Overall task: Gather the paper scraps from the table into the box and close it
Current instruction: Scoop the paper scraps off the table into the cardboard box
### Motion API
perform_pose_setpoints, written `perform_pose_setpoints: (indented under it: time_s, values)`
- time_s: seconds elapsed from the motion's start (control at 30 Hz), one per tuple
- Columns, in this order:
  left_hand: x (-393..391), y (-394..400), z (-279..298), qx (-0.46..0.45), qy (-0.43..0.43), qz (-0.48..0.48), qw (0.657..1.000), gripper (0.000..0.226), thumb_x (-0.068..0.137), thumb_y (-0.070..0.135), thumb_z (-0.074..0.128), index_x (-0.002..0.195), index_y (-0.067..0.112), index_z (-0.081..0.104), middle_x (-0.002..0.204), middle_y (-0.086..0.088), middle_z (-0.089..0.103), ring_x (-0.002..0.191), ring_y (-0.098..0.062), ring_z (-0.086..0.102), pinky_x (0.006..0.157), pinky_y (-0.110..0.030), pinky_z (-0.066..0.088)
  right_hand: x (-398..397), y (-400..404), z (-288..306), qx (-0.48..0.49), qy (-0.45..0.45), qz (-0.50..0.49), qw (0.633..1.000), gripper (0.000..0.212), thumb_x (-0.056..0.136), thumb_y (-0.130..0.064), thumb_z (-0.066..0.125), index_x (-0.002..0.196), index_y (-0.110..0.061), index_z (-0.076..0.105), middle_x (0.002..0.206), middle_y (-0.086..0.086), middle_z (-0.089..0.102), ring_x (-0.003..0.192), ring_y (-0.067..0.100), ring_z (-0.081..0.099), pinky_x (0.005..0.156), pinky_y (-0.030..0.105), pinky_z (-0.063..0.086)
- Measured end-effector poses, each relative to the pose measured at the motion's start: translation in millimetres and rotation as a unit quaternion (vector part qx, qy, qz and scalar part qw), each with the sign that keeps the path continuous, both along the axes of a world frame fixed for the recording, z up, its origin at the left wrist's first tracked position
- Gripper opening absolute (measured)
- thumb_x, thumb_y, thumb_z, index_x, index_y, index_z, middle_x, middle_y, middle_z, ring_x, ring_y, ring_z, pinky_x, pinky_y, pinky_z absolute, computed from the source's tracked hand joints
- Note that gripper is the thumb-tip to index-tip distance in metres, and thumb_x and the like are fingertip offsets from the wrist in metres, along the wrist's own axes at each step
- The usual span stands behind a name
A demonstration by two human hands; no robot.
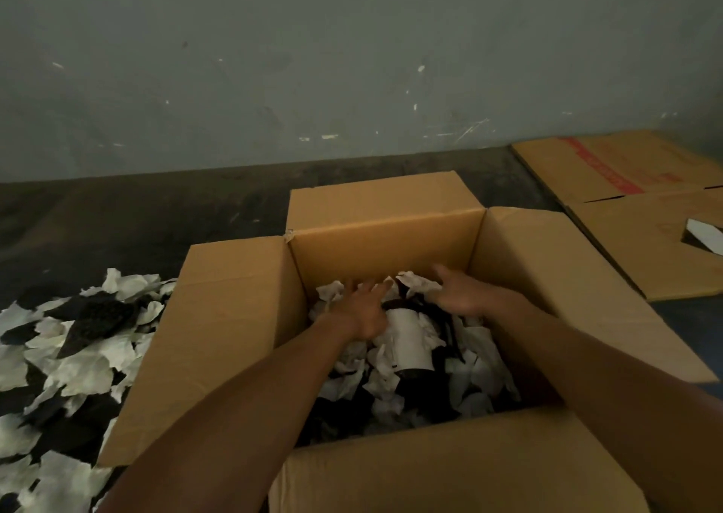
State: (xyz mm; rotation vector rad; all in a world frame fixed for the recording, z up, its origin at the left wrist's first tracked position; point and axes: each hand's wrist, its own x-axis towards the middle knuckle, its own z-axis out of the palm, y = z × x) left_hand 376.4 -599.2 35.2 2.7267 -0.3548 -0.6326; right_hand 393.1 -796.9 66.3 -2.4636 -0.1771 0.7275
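Hands are both inside the open brown cardboard box (391, 238): left hand (362, 311) and right hand (463, 291), fingers spread wide, holding nothing. Remaining white and black torn paper scraps (74, 352) lie on the bench left of the box, nearer the left hand.

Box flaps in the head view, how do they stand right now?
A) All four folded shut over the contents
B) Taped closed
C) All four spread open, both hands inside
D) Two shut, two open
C: the box has its flaps spread outward, and the left hand and right hand rest open on the paper scraps inside it.
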Motion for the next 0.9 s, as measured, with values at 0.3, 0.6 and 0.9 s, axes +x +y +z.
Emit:
perform_pose_setpoints:
  time_s: [0.3,0.6,0.9]
  values:
    - [-29.8,15.7,-21.3,-0.013,0.170,0.049,0.984,0.103,0.080,0.084,0.030,0.150,0.030,-0.023,0.163,-0.005,-0.015,0.150,-0.031,0.006,0.118,-0.049,0.022,-38.3,-25.1,-8.3,-0.219,0.167,0.200,0.940,0.082,0.070,-0.058,0.074,0.139,-0.032,0.039,0.145,0.000,0.046,0.124,0.025,0.051,0.102,0.041,0.046]
    - [-77.7,8.9,13.3,0.161,0.302,-0.045,0.938,0.060,0.097,0.048,0.040,0.143,0.010,0.044,0.133,-0.009,0.052,0.117,-0.026,0.053,0.102,-0.040,0.042,-68.5,-14.3,10.0,-0.348,0.197,0.305,0.864,0.048,0.095,-0.033,0.051,0.139,-0.012,0.047,0.138,0.008,0.051,0.122,0.026,0.052,0.099,0.037,0.045]
    - [-82.4,4.6,38.9,0.187,0.072,-0.014,0.980,0.121,0.068,0.077,0.063,0.155,0.018,0.004,0.159,-0.013,0.019,0.140,-0.038,0.030,0.107,-0.046,0.034,-40.9,-13.1,29.1,-0.189,-0.018,0.171,0.967,0.120,0.066,-0.061,0.076,0.151,-0.033,-0.004,0.161,0.005,0.001,0.146,0.033,0.011,0.115,0.051,0.026]
